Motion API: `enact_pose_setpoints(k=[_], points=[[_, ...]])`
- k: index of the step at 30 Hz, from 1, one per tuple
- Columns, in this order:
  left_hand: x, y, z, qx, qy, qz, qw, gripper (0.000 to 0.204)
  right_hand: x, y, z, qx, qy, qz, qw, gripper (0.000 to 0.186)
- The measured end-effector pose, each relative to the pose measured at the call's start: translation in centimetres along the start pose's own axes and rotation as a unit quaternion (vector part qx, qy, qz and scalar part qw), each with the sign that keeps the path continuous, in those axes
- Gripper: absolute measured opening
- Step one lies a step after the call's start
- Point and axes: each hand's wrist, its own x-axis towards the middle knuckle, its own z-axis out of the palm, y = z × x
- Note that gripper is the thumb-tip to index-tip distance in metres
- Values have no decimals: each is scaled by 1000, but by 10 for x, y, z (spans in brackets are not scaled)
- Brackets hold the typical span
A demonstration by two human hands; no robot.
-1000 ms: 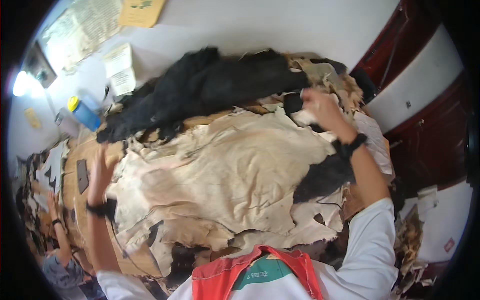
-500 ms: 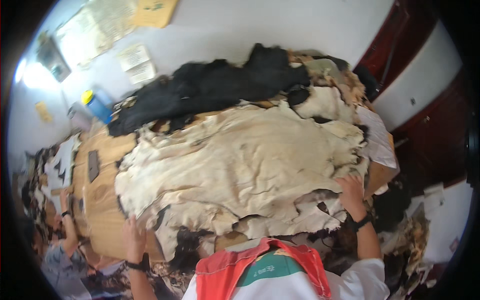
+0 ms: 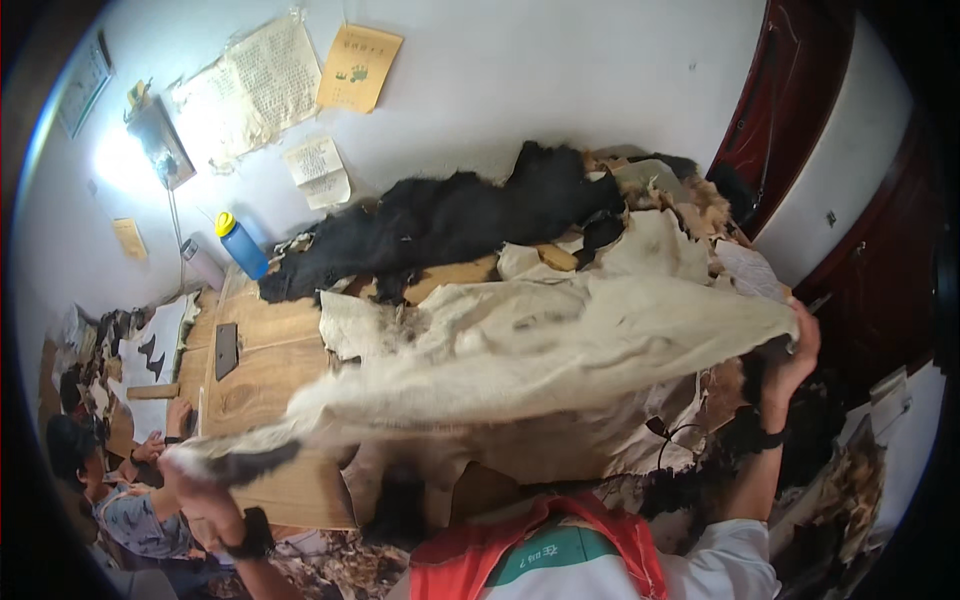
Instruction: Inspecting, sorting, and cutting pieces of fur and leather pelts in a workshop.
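Note:
A large cream-coloured animal hide [image 3: 520, 375] stretches across the table, its near edge lifted between my hands and dark hair showing on its underside. At the lower left, my left hand [image 3: 205, 500] is closed on one corner, with some motion blur. My right hand [image 3: 795, 350] grips the opposite corner at the right, fingers wrapped over the edge. Beneath the raised hide lies another pale hide [image 3: 600, 445], its near edge hanging close to my body. Black fur [image 3: 400, 500] shows below it at the front.
A black furry hide [image 3: 430, 225] lies along the wall. A blue bottle with a yellow lid [image 3: 242, 248], a grey bottle [image 3: 203, 265] and a dark flat block [image 3: 227, 350] are on the wooden table [image 3: 270, 400]. At the left, another person [image 3: 130, 490] works beside a white sheet [image 3: 155, 345].
Both my hands have risen and spread apart, lifting the near edge of the top hide off the pile. The pale hide underneath now shows more.

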Motion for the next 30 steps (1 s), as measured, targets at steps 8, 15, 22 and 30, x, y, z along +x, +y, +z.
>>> enact_pose_setpoints(k=[8,15,22,30], points=[[82,-28,-12,-288,-106,-92,947,30,81,-33,21,-86,-35,-175,980,40],[76,18,127,-44,-265,-18,963,43,36,-33,155,-108,-250,-149,951,61],[-63,88,99,-303,-469,-84,825,43,-82,-40,118,59,-475,-27,878,50],[-47,88,122,-165,-596,-111,778,46,-105,24,108,-84,-557,59,824,55]])
